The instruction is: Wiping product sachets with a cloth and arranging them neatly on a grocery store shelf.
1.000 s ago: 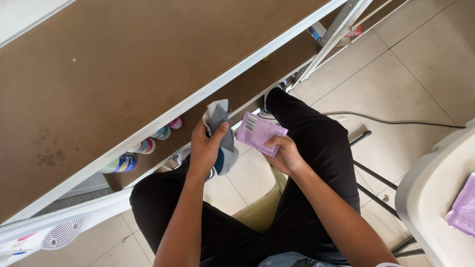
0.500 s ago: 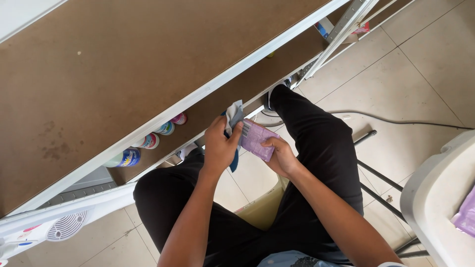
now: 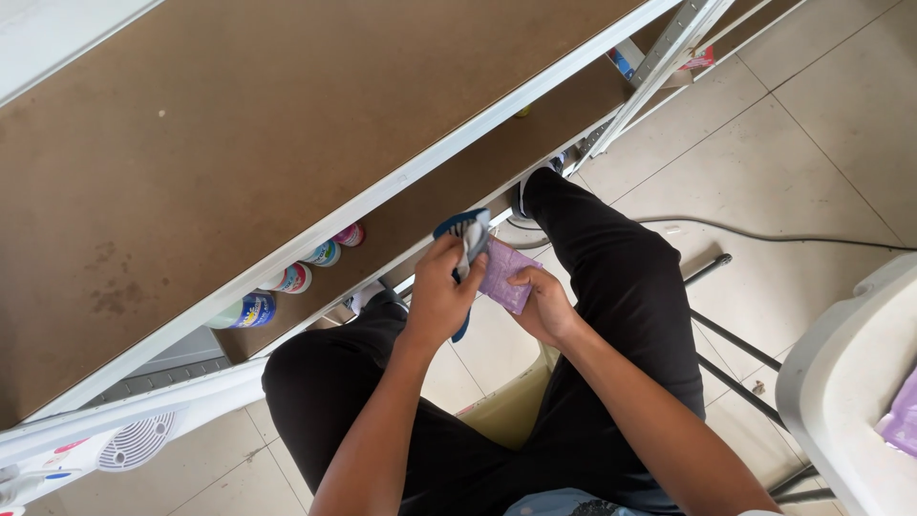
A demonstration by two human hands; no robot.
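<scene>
Four round containers [image 3: 296,277] sit in a row on the lower shelf [image 3: 430,205] at about nine o'clock. One grey-and-blue sock [image 3: 470,239] and one purple packet [image 3: 504,275] are held at centre. One cable [image 3: 783,237] crosses the floor at three o'clock.

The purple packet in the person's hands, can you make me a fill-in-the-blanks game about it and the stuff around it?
1. The right hand holds a flat packet that is ____ in colour.
2. The left hand holds a grey cloth with ____ edging.
3. The person's trousers are ____.
4. The small bottles stand on a shelf ____ the brown board.

Missing words: purple; blue; black; under
</scene>
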